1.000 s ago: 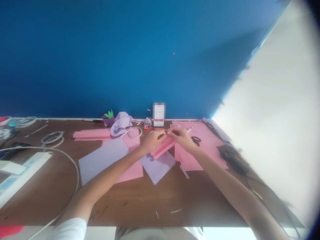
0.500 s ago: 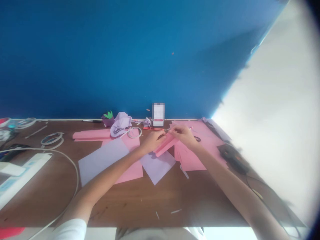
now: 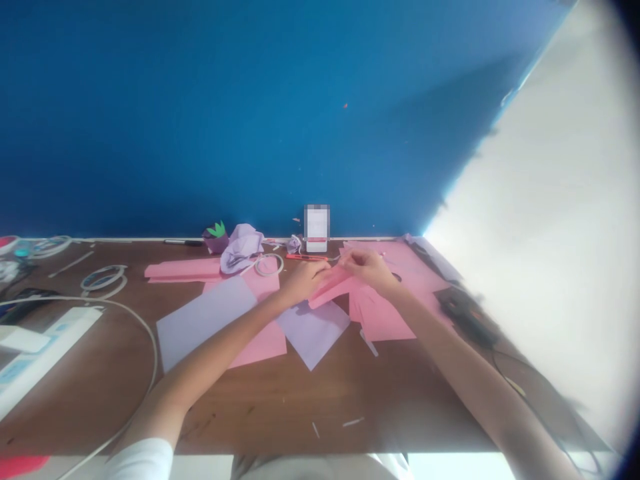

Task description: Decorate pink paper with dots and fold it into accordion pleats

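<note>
Tabletop [image 3: 280, 407] between the forearms [image 3: 227, 343] lies mostly open; crumpled paper [image 3: 243, 251] obstructs left of the left hand [image 3: 304, 280], an upright white object [image 3: 317, 246] beyond.

Pink strip [image 3: 331, 291] tilted flatter, scissors [image 3: 397, 277] more hidden

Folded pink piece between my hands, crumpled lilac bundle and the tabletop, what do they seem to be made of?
Folded pink piece: likely matte paper or thin card, judging by its straight folded edges.
Crumpled lilac bundle: probably paper, matte, with angular wrinkles.
Tabletop: brown wood or wood-look laminate, with a soft sheen toward the front right; I can't tell which.
</note>
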Available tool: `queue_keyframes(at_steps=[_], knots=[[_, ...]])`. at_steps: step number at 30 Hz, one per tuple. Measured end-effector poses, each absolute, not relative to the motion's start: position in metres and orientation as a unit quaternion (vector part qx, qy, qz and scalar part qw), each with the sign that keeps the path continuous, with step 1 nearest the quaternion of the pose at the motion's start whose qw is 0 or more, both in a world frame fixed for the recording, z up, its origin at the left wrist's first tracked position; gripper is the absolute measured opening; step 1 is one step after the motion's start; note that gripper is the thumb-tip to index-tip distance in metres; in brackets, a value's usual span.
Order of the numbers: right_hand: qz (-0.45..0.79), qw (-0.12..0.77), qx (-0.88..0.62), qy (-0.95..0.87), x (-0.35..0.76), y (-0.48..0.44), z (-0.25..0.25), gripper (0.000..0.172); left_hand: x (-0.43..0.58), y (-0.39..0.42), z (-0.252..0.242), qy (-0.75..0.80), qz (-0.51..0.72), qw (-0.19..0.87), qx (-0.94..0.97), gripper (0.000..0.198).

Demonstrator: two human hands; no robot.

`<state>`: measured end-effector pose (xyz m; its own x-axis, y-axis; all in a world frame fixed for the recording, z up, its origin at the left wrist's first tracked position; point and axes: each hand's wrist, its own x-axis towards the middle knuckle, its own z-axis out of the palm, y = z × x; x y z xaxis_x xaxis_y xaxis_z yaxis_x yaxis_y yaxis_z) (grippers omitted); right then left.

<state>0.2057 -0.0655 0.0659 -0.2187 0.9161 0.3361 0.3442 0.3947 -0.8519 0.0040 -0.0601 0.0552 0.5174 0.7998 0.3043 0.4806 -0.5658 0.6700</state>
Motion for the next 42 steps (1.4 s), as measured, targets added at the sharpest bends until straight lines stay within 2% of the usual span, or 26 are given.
queue_keyframes(at_steps=[4,8,15,24,35,42], knots=[[0.319,0.423,-0.452,-0.718,0.208,-0.063,0.064,0.014,0.003,-0.057,0.051,0.381,0.296,0.267,0.835,0.025],[0.325,0.456,-0.457,-0.691,0.213,-0.061,0.065,0.016,0.0,-0.053,0.051,0.385,0.276,0.272,0.838,0.023],[0.336,0.458,-0.467,-0.677,0.217,-0.057,0.063,0.02,-0.003,-0.052,0.052,0.397,0.285,0.287,0.824,0.022],[0.361,0.449,-0.432,-0.694,0.213,-0.055,0.058,0.026,0.0,-0.053,0.054,0.397,0.304,0.282,0.819,0.033],[0.336,0.424,-0.444,-0.714,0.217,-0.053,0.057,0.022,-0.002,-0.047,0.05,0.386,0.306,0.245,0.835,0.021],[0.339,0.434,-0.455,-0.7,0.217,-0.05,0.055,0.02,-0.006,-0.047,0.052,0.389,0.297,0.27,0.829,0.021]])
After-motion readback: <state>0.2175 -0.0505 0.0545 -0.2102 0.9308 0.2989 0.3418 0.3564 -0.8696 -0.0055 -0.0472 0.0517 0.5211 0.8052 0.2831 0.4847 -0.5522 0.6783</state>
